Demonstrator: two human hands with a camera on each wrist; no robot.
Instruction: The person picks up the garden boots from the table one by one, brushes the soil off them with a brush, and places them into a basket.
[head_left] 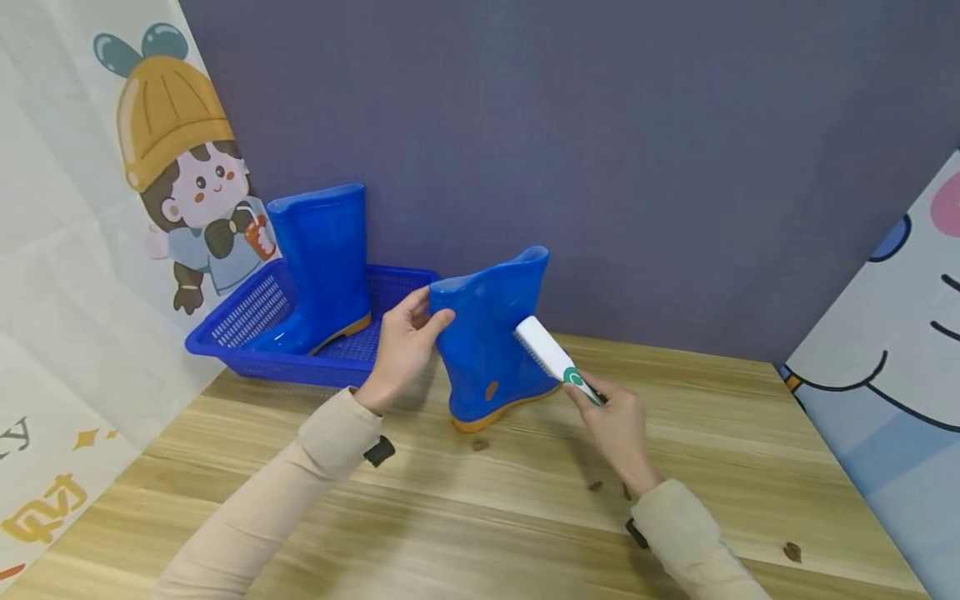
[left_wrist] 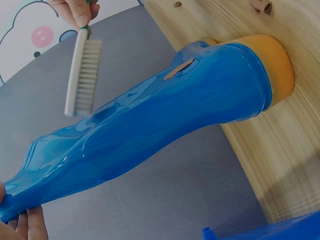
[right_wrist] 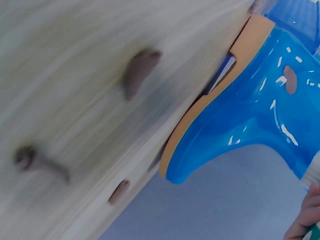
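A blue rain boot with an orange sole stands on the wooden table, leaning slightly. My left hand pinches its top rim, thumb on one side and fingers on the other. In my right hand is a white brush with a green mark on its handle, its bristles against or close beside the boot's shaft. A brown patch sits low on the boot near the ankle, seen in the left wrist view. Only the fingers of the right hand show at the edge of the right wrist view.
A second blue boot stands in a blue plastic basket at the back left. Several small brown bits, one a curled piece, lie scattered on the table. A grey panel rises behind the table.
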